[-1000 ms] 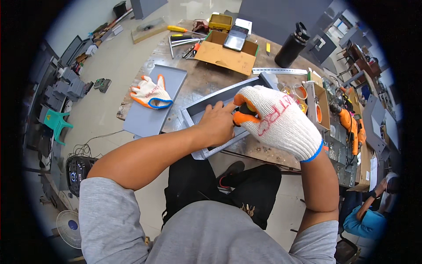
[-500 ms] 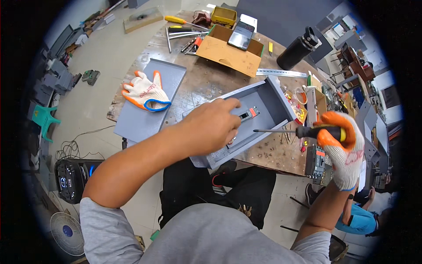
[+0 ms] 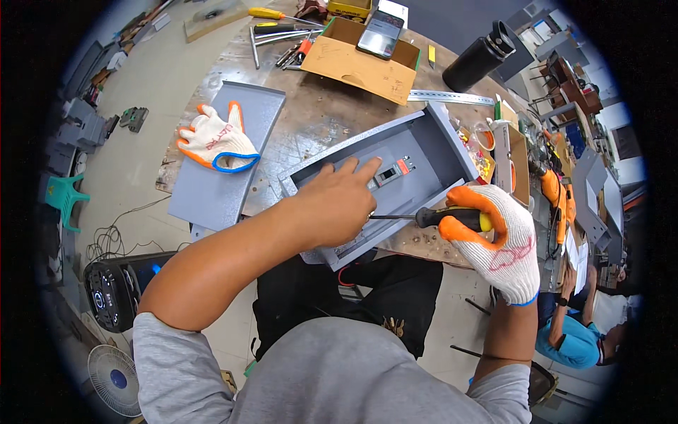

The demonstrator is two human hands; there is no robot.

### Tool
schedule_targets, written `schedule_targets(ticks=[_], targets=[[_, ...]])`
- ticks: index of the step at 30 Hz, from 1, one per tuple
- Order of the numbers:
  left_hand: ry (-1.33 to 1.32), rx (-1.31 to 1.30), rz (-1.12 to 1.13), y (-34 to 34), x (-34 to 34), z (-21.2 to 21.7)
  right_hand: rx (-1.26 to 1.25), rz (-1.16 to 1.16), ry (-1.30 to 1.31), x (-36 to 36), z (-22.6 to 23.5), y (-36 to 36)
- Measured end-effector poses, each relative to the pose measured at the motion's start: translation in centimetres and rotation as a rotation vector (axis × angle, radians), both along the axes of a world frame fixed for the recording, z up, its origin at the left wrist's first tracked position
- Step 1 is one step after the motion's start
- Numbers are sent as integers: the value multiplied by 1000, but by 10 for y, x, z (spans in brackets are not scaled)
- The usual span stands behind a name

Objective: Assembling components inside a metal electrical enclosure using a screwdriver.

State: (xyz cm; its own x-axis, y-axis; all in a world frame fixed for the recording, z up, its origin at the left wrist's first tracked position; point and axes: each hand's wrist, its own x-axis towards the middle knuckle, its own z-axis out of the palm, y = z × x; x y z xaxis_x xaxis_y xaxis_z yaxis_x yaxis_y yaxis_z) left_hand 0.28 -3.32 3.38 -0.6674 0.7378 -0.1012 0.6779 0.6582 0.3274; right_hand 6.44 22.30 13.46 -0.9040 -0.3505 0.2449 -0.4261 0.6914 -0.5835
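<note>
I see a screwdriver (image 3: pixel 458 218) wrapped by the right hand (image 3: pixel 500 240)'s fingers, its shaft over a grey box (image 3: pixel 453 145). The half-spread left hand (image 3: pixel 335 206) hides the tip, its hold unclear to me. Farther across the desk (image 3: pixel 321 106): a carton (image 3: pixel 359 69), a black bottle (image 3: pixel 474 65).

Red handwriting (image 3: pixel 512 257) marks both white-and-orange gloves (image 3: pixel 521 227).

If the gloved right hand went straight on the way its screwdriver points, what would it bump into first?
Most likely the left hand: the screwdriver in the right hand points leftward, its tip seeming close by. Depth is unclear, so it might touch the grey metal box first.
</note>
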Motion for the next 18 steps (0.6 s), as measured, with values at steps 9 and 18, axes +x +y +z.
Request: schedule_targets(ticks=[9,18], targets=[[5,-19,26,1,-3,-3,96,61,-13,-13,10,-10],[-56,72,78,-3,-3,-7,324,390,146,-40,18,-52]])
